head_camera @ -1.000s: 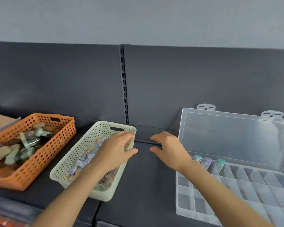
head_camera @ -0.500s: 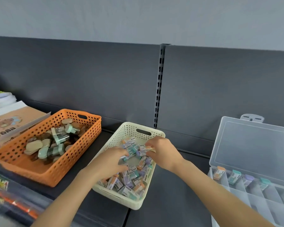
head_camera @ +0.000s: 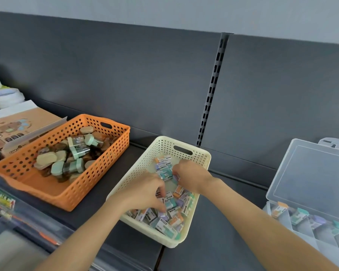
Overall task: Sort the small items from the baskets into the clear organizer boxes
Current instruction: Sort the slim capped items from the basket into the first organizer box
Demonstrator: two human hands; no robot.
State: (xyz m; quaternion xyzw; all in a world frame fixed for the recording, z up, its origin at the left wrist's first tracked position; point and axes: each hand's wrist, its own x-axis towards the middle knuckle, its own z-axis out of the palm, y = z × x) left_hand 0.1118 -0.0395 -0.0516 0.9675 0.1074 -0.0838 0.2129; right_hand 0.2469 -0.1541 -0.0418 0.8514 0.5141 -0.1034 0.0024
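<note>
Small white printed labels on the pastel-wrapped rectangular erasers [head_camera: 165, 222], lettering too blurred to read. Dark lettering on the lid and side of the brown cardboard box with a cartoon print [head_camera: 18, 124] at far left, likewise illegible. Colourful price strip [head_camera: 2, 200] along the shelf edge at lower left, smeared beyond reading.

Erasers heaped in the cream perforated plastic basket [head_camera: 137, 173] at the centre of the dark grey shelf [head_camera: 213, 241], thickest at the near end. Down in the middle of the heap, the left hand [head_camera: 145, 192], fingers bent, tips buried among the wrappers; holding or only touching, not to be told. Just beyond it, over the far half of the basket, the right hand [head_camera: 192, 177], fingers curled inward against a teal-and-white eraser [head_camera: 164, 174]; grip equally unclear. Both hands close together.

To the left, apart from the cream basket, an orange perforated plastic basket [head_camera: 67, 194] with beige, mint and brown rounded pieces [head_camera: 72, 153]. At right, well apart from both hands, the clear plastic organizer box [head_camera: 311, 173], lid raised, with a few sorted erasers [head_camera: 280, 210] in its rear compartments.
</note>
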